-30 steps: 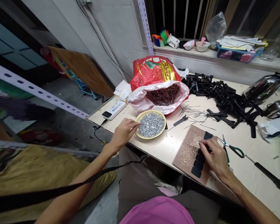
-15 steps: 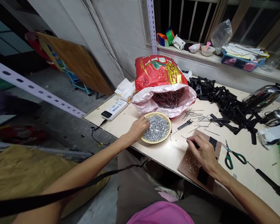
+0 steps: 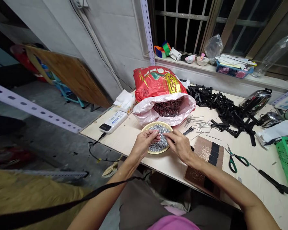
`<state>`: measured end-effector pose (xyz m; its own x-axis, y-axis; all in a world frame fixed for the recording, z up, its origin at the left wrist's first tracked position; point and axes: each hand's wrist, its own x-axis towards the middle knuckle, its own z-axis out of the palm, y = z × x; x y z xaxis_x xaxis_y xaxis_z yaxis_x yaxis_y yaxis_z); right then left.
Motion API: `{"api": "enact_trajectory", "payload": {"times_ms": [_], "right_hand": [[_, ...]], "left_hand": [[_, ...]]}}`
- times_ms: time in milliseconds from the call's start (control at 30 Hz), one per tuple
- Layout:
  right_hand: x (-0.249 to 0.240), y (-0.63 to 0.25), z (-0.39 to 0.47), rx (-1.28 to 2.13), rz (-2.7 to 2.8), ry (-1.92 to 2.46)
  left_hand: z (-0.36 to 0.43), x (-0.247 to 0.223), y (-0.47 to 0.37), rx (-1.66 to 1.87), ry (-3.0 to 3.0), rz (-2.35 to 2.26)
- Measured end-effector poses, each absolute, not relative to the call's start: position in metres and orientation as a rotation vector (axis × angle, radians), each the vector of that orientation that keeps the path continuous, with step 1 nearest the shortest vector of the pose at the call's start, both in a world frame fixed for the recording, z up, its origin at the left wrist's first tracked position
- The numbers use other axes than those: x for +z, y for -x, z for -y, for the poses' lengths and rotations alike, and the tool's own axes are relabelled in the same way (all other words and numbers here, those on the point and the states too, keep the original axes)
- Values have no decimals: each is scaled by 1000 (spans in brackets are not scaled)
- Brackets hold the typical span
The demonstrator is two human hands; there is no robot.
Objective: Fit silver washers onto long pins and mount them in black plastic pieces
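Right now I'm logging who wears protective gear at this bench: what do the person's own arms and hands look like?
Both arms are bare to the frame edge: no sleeves show. The left hand and right hand wear no gloves, and no rings, watch or markings are visible. A black strap crosses the left forearm.

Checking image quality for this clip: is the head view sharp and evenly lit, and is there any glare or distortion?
Head view: both hands, left hand and right hand, are sharp over the bowl of small metal parts; the left edge is smeared; the kettle shows glare; wide-angle bending tilts the window bars; the window is dark behind.
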<state>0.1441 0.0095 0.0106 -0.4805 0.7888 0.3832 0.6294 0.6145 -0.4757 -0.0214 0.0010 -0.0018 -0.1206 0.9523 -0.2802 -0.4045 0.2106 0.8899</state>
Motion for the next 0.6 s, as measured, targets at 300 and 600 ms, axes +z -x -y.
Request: {"api": "enact_trajectory", "payload": {"times_ms": [300,600], "right_hand": [[12,-142,-9,332,2320,1148],[11,-141,-8,297,2293,1183]], "left_hand": [[0,-1,20,1296,-569,-1039],[0,-1,16,1373,-572,-1051]]}}
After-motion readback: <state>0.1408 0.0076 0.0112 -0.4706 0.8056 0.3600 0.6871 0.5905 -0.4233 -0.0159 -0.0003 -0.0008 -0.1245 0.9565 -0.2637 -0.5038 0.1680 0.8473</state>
